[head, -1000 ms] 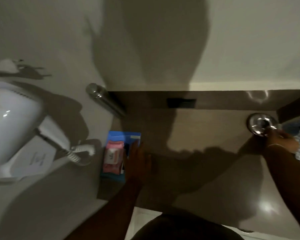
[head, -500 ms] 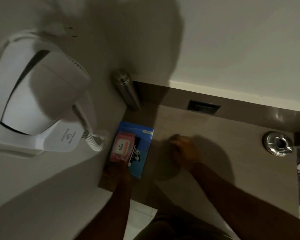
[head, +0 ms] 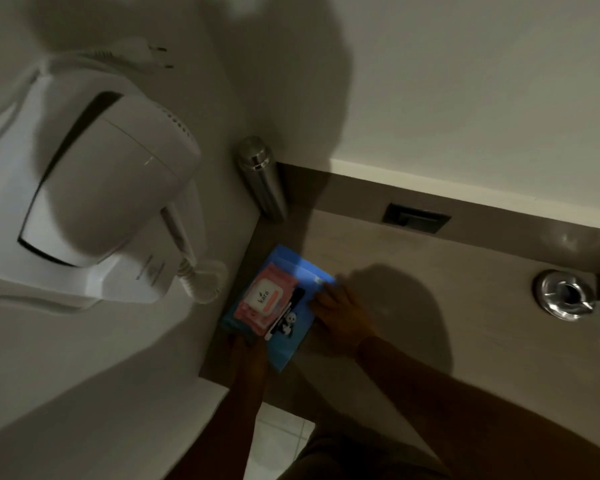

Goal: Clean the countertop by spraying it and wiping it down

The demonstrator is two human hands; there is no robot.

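The pink wipes pack (head: 265,301) bears "kara" on its white lid; print on the hair dryer (head: 94,188) is illegible.

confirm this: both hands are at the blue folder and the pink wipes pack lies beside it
Not beside it: the head view shows the pink wipes pack on top of the blue folder. Left hand and right hand are at the folder.

Right of the grip, where the left hand (head: 248,353) and right hand (head: 340,313) are laid on the blue folder (head: 307,275), a wide stretch of countertop (head: 471,341) is left open as far as the steel ashtray (head: 565,296). Left of the grip, passage is closed by the wall, from which a white hair dryer (head: 90,202) and its coiled cord (head: 205,282) are hung. Beyond the grip, the corner is blocked by a steel bottle (head: 262,178), and the folder's top is taken by a wipes pack (head: 267,299).
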